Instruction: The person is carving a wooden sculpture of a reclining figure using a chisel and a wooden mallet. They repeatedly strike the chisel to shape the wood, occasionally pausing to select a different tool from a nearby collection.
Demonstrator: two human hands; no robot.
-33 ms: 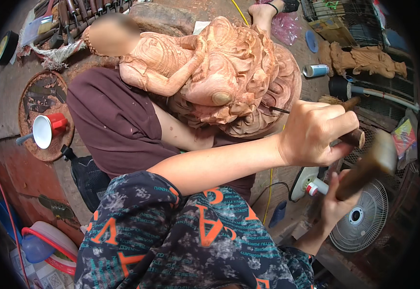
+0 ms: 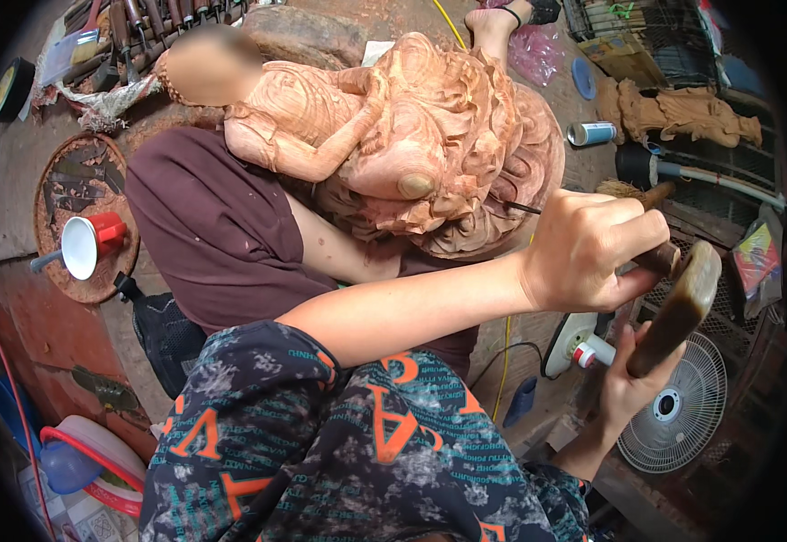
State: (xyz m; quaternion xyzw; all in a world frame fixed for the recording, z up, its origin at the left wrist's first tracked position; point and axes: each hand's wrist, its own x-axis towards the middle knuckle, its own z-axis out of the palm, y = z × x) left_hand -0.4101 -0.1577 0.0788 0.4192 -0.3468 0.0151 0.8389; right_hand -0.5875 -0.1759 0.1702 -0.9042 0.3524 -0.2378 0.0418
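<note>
A carved reddish wooden statue (image 2: 412, 135) of a seated figure lies on its side across my lap, with swirling folds and a rounded base. My left hand (image 2: 583, 248) is closed around the handle of a chisel (image 2: 657, 260). Its thin dark blade reaches left to the carving near the base, where the very tip is hard to make out. My right hand (image 2: 633, 370) grips a wooden mallet (image 2: 683, 303), whose worn head is at the butt of the chisel handle. Whether the two touch cannot be told exactly.
Several carving tools (image 2: 136, 27) lie at the upper left. A round tray (image 2: 95, 287) with wood chips bears a red and white cup (image 2: 86, 246). A fan (image 2: 678, 406) stands lower right. A smaller carving (image 2: 683, 113), a can (image 2: 590, 134) and wire cages sit on the right.
The mallet head, blurred before, has come slightly left to the chisel's butt and now shows sharply. My left hand and the statue have barely shifted.
</note>
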